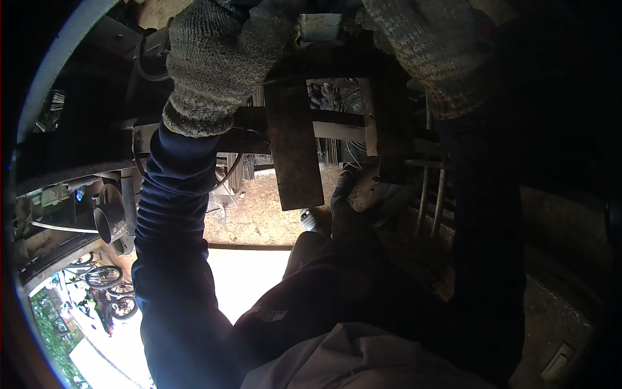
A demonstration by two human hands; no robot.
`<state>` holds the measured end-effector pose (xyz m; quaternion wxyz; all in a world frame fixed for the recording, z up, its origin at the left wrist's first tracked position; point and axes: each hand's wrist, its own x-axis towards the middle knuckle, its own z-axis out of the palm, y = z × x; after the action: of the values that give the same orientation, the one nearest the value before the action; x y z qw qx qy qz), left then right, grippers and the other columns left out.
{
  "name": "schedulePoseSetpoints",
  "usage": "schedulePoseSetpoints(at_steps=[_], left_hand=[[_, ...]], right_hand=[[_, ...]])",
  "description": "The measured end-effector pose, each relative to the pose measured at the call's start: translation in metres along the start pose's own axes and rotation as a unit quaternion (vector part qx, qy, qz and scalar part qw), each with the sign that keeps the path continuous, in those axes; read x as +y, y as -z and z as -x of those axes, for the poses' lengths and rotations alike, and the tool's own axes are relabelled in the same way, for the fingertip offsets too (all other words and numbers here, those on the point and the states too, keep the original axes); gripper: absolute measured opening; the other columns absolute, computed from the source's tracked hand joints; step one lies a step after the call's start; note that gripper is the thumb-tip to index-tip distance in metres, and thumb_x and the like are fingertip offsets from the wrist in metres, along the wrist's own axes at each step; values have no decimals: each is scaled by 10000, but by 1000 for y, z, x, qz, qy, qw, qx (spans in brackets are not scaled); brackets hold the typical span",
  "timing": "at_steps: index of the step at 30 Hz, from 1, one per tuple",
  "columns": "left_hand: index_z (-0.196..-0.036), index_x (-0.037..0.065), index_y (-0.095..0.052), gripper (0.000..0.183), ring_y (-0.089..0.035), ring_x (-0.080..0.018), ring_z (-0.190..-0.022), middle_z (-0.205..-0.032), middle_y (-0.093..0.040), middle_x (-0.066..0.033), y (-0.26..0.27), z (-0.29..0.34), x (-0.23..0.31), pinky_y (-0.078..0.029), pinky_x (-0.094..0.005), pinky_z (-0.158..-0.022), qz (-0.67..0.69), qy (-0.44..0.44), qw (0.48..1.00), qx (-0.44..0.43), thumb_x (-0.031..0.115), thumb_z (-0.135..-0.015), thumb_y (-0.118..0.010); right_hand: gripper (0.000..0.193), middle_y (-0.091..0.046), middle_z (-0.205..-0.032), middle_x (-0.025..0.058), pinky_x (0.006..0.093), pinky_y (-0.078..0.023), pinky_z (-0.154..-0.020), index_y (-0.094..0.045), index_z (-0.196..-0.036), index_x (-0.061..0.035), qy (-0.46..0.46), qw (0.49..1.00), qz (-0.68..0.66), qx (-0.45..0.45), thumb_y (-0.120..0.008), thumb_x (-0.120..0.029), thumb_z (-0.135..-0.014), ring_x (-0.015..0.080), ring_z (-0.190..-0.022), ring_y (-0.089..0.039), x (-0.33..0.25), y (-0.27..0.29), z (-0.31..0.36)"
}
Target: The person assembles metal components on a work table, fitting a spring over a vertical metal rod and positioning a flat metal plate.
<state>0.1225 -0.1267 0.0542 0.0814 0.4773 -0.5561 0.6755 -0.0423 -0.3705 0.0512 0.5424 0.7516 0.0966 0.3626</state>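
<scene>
Both my hands wear grey knit gloves and reach up to the top edge of the view. My left hand (pixel 223 61) is closed, its fingers curling toward the middle, and what it grips is hidden in shadow. My right hand (pixel 437 52) is likewise closed, with its fingers partly cut off by the top edge and its hold hidden. A small pale rectangular piece (pixel 321 27) lies between the two gloves, apart from what shows of the fingers. Below it, a flat brown metal plate (pixel 297 152) hangs down beside a narrower plate (pixel 371 120).
Dark metal bars (pixel 340 120) cross behind the plates. A round tube end (pixel 110 214) sits at the left, a metal rack (pixel 431 194) at the right. My shoe (pixel 310 220) stands on the brown floor (pixel 259 204). Bicycles (pixel 103 279) are outside at the lower left.
</scene>
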Motion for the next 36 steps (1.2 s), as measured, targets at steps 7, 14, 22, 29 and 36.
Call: schedulePoseSetpoints(at_steps=[7, 14, 22, 29, 36], left_hand=[[-1342, -85, -577, 337, -725, -276, -1104, -1266, -701, -206, 27, -5, 12, -597, -354, -971, 383, 343, 837, -187, 54, -1037, -538], [-1319, -48, -627, 322, -720, -261, -1121, -1263, -709, -190, 12, -1, 12, -604, -352, -947, 525, 444, 706, -170, 77, -1026, -583], [-1271, -47, -610, 312, -700, -243, -1010, -1196, -695, -193, 13, -41, 34, -561, -373, -920, 476, 446, 757, -12, 27, -970, -639], [-1238, -100, -604, 301, -708, -230, -972, -1154, -712, -186, 17, -35, 17, -570, -357, -866, 411, 348, 841, -54, -1, -958, -656], [-1225, -78, -626, 292, -718, -277, -933, -1126, -702, -210, 12, -28, 10, -583, -378, -815, 208, 158, 963, -64, -38, -939, -666]], right_hand=[[346, -608, -1354, 77, 411, -559, -1013, -586, -1356, -52, -19, 1000, -12, 8, -484, -249, -1091, 233, -1235, -608, 1, 22, -51], [350, -613, -1350, 73, 418, -556, -1004, -590, -1363, -65, -45, 999, -27, -9, -493, -256, -1086, 230, -1227, -613, 1, 14, -48], [356, -619, -1345, 69, 426, -553, -993, -595, -1371, -80, -62, 995, -80, -5, -505, -264, -1080, 226, -1218, -617, 0, 6, -5], [361, -624, -1341, 65, 433, -550, -984, -600, -1378, -93, -85, 991, -107, 5, -514, -271, -1076, 223, -1209, -622, -1, 10, -15], [350, -650, -1298, 52, 431, -549, -960, -621, -1364, -106, -159, 945, -286, -1, -530, -269, -1068, 208, -1173, -635, -7, 16, -20]])
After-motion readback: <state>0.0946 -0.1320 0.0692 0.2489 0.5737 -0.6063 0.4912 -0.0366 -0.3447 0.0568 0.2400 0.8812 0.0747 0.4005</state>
